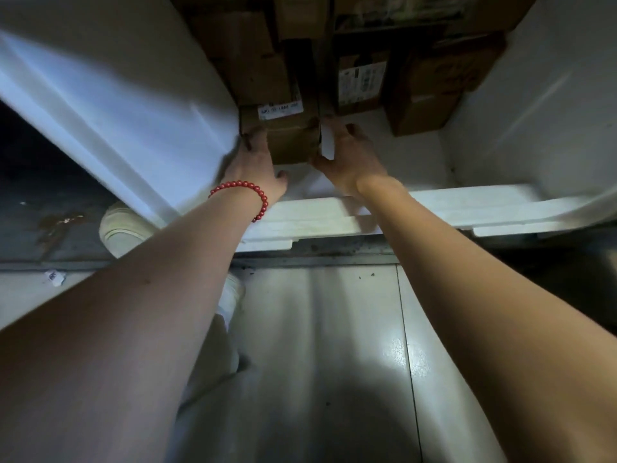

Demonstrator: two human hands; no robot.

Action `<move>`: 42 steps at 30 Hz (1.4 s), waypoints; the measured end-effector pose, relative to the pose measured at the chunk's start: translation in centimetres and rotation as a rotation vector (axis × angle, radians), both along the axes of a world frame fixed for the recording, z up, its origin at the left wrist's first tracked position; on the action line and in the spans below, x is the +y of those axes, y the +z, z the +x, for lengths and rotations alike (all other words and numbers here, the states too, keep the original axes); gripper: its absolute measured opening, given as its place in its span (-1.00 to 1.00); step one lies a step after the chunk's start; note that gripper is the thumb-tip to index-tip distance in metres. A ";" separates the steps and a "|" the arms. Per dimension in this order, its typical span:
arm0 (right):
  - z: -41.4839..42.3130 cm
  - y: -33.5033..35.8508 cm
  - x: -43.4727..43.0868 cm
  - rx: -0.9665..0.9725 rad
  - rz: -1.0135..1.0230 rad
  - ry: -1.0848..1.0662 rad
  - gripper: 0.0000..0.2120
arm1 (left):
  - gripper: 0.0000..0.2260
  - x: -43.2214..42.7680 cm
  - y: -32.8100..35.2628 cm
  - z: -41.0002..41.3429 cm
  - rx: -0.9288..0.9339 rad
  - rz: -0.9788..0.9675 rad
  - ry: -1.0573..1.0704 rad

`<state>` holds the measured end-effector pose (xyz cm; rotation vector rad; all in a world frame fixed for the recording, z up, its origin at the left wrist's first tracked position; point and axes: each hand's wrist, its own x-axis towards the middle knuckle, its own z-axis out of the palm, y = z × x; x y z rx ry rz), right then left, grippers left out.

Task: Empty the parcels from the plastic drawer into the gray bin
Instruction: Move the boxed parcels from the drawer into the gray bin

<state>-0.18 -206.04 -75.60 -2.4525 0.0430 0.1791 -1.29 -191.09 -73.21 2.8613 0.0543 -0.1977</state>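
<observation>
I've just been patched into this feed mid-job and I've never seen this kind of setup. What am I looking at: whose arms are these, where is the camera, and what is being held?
There is no machine here. A person is working with two bare hands, and the single picture comes from a wide-angle camera worn on their head, looking forward and down.

The left hand, with a red bead bracelet at its wrist, and the right hand have a grip on either side of a small cardboard parcel with a white label on it. The parcel is at the near end of the white plastic drawer, and more brown parcels are stacked behind it. I cannot tell whether it is lifted yet.

Below are a pale floor and a light shoe. The gray bin is out of view.
</observation>
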 end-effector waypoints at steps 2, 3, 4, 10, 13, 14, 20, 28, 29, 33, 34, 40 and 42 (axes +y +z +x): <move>0.8 -0.5 -0.2 0.000 0.042 0.003 -0.38 | -0.35 0.0 -0.5 0.3 -0.012 -0.012 0.005; 1.1 -0.6 -0.2 -0.001 0.072 0.004 -0.38 | -0.34 -0.2 -0.7 0.5 -0.011 -0.029 0.015; 1.4 -0.8 -0.2 -0.007 0.101 0.007 -0.37 | -0.32 -0.4 -0.9 0.5 -0.008 -0.059 0.031; 2.4 -0.5 0.1 -0.036 0.208 0.047 -0.37 | -0.25 -1.4 -0.4 1.3 -0.072 -0.419 0.276; 2.3 -0.5 0.0 -0.048 0.233 0.028 -0.38 | -0.33 -1.5 -0.5 1.3 -0.068 -0.491 0.277; 2.2 -0.6 -0.2 -0.053 0.225 0.026 -0.38 | -0.36 -1.2 -0.6 1.3 -0.059 -0.471 0.247; 2.5 -0.9 -1.8 -0.028 0.217 -0.002 -0.37 | -0.44 -1.4 -0.8 1.8 -0.065 -0.400 0.230; 2.8 -1.3 -1.2 0.067 0.345 -0.024 -0.47 | -0.36 -1.7 -0.9 3.3 -0.067 -0.537 0.225; 2.7 -1.3 -1.0 0.075 0.352 -0.024 -0.48 | -0.34 -1.5 -0.9 3.7 -0.060 -0.562 0.232; 2.4 -0.5 -1.1 0.089 0.389 -0.019 -0.48 | -0.25 -0.2 -0.6 3.9 -0.009 -0.525 0.179; 2.2 -0.2 -1.2 0.101 0.399 -0.020 -0.49 | -0.22 0.0 -0.5 3.7 0.006 -0.516 0.160; -0.1 1.7 -1.6 0.111 0.396 -0.001 -0.54 | -0.17 0.0 0.6 2.3 0.005 -0.513 0.114; -1.4 2.3 -1.6 0.125 0.418 0.003 -0.54 | -0.13 -0.1 1.1 1.6 0.000 -0.513 0.130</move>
